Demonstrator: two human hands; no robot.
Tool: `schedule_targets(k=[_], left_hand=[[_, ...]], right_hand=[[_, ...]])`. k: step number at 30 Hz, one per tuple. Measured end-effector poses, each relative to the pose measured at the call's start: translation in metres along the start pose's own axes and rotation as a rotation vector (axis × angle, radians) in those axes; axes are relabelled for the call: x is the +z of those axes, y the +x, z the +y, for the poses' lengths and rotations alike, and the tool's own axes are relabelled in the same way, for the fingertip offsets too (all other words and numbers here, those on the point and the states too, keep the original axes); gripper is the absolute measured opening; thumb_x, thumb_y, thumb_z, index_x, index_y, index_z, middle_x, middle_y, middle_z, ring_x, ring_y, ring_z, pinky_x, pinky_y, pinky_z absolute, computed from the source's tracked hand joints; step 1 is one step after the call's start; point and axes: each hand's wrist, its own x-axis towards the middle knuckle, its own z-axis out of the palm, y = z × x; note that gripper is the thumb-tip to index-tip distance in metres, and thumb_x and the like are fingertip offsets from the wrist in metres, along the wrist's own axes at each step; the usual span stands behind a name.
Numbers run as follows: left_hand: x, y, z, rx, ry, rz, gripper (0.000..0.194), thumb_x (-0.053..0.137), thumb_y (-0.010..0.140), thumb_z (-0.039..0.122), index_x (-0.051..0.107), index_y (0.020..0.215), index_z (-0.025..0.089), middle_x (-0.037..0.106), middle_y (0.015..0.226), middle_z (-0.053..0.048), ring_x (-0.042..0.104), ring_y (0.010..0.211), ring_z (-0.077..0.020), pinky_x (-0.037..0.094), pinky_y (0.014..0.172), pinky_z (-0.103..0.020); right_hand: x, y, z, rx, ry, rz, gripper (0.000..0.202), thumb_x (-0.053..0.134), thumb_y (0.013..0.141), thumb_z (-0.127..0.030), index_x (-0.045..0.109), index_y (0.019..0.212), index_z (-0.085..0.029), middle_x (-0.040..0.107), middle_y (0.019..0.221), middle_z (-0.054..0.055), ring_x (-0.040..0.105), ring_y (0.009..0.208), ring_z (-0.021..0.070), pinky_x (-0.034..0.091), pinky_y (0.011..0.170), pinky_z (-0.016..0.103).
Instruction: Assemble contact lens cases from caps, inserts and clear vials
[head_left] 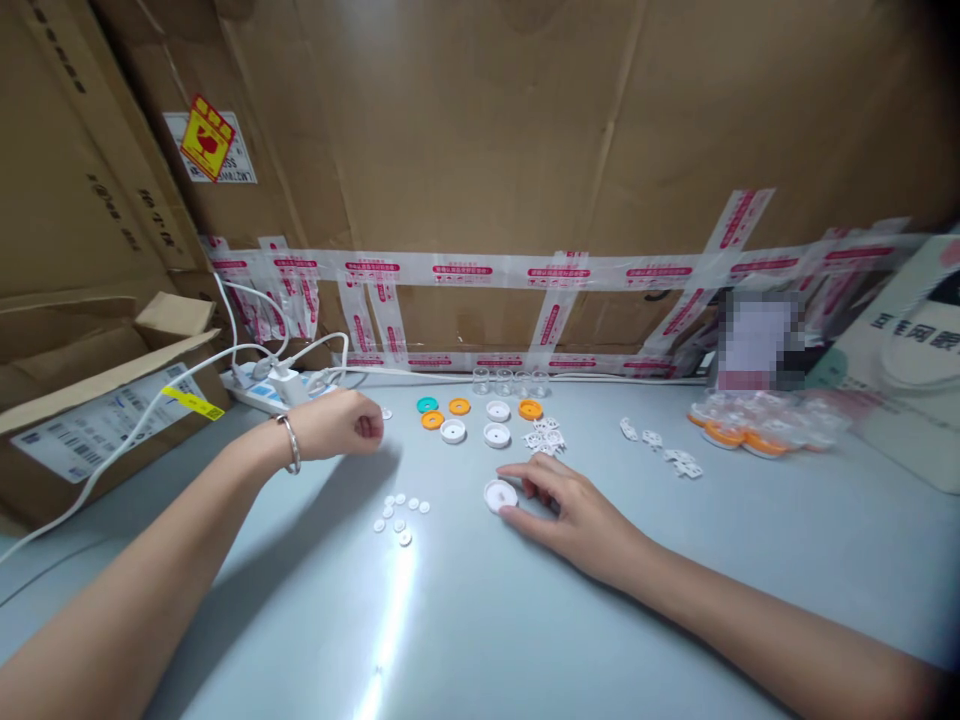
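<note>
My left hand (345, 424), with a bracelet at the wrist, is curled closed above the back left of the table, close to a small white piece (387, 413); what its fingers hold, if anything, is hidden. Thumb and fingers of my right hand (559, 503) rest around the right edge of a round white dish (500, 496) on the table. Behind it lie white (453, 431), orange (530, 409) and teal (427, 405) round pieces. Several small white gears (400, 526) are scattered left of the dish. White cut-out pieces (545, 437) lie beyond my right hand.
Clear small cups (503, 381) stand along the back. Cardboard (450, 150) walls the rear. At left are an open box (97, 400) and a power strip (259, 388) with white cables. Bagged orange and clear parts (757, 425) sit at right, near more white pieces (682, 462).
</note>
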Motion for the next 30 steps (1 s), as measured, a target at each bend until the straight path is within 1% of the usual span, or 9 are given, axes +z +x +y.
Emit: schedule_targets(k=[3,5,6,8,11,14,22,27,30], left_hand=[[0.006,-0.002,0.029,0.162,-0.173,0.210,0.012,0.052,0.072,0.023,0.063,0.072,0.017,0.066,0.071,0.000,0.058,0.066,-0.0120,0.043,0.066,-0.021],[0.017,-0.004,0.053,0.253,-0.341,0.297,0.013,0.051,0.077,0.025,0.063,0.077,0.018,0.067,0.077,0.000,0.059,0.069,-0.0119,0.044,0.067,-0.021],[0.024,-0.005,0.066,0.301,-0.410,0.332,0.013,0.051,0.079,0.024,0.063,0.078,0.018,0.067,0.077,0.000,0.059,0.071,-0.0119,0.044,0.068,-0.021],[0.038,-0.007,0.087,0.339,-0.521,0.379,0.013,0.051,0.081,0.023,0.062,0.079,0.018,0.066,0.078,0.000,0.058,0.073,-0.0119,0.043,0.070,-0.022],[0.053,-0.009,0.108,0.313,-0.666,0.409,0.012,0.051,0.082,0.022,0.061,0.078,0.018,0.065,0.077,-0.001,0.058,0.072,-0.0120,0.043,0.068,-0.023],[0.060,-0.009,0.115,0.255,-0.732,0.399,0.013,0.051,0.082,0.023,0.062,0.077,0.018,0.065,0.075,0.000,0.057,0.070,-0.0120,0.041,0.065,-0.023],[0.062,-0.003,0.115,0.154,-0.901,0.333,0.014,0.053,0.081,0.025,0.060,0.074,0.017,0.064,0.073,-0.001,0.055,0.067,-0.0124,0.042,0.063,-0.024],[0.062,-0.005,0.118,0.143,-0.868,0.364,0.013,0.054,0.080,0.026,0.061,0.073,0.017,0.064,0.072,0.000,0.055,0.066,-0.0121,0.041,0.061,-0.024],[0.061,-0.005,0.118,0.142,-0.838,0.343,0.014,0.053,0.080,0.027,0.061,0.074,0.018,0.065,0.073,0.000,0.055,0.067,-0.0120,0.040,0.058,-0.023]], right_hand=[[-0.002,0.000,0.001,-0.022,0.042,0.063,0.029,0.055,0.081,-0.036,0.059,0.106,-0.024,0.052,0.080,0.002,0.051,0.072,0.0148,0.042,0.066,0.028],[-0.004,-0.001,0.000,-0.054,0.082,0.136,0.023,0.055,0.081,-0.034,0.060,0.101,-0.024,0.052,0.078,0.001,0.051,0.071,0.0147,0.042,0.066,0.028],[-0.005,-0.002,-0.002,-0.072,0.104,0.168,0.019,0.055,0.081,-0.032,0.061,0.098,-0.024,0.052,0.077,0.001,0.051,0.072,0.0147,0.042,0.066,0.027],[-0.007,-0.003,-0.006,-0.093,0.150,0.203,0.013,0.056,0.081,-0.029,0.062,0.090,-0.023,0.053,0.075,0.001,0.052,0.073,0.0148,0.041,0.069,0.027],[-0.007,-0.006,-0.012,-0.092,0.207,0.202,0.008,0.056,0.081,-0.027,0.062,0.082,-0.023,0.056,0.075,0.000,0.052,0.073,0.0144,0.042,0.070,0.027],[-0.006,-0.007,-0.015,-0.069,0.223,0.212,0.006,0.057,0.080,-0.026,0.062,0.079,-0.023,0.058,0.074,0.000,0.051,0.072,0.0140,0.042,0.068,0.026],[-0.003,-0.003,-0.012,0.006,0.258,0.201,0.008,0.055,0.080,-0.026,0.062,0.079,-0.023,0.061,0.075,0.000,0.054,0.072,0.0141,0.042,0.066,0.026],[-0.003,-0.002,-0.012,0.020,0.299,0.179,0.011,0.053,0.080,-0.026,0.060,0.074,-0.021,0.062,0.074,0.000,0.055,0.072,0.0139,0.042,0.067,0.026],[-0.003,-0.001,-0.011,0.039,0.304,0.163,0.010,0.053,0.079,-0.026,0.060,0.074,-0.021,0.061,0.072,0.000,0.054,0.070,0.0140,0.042,0.063,0.025]])
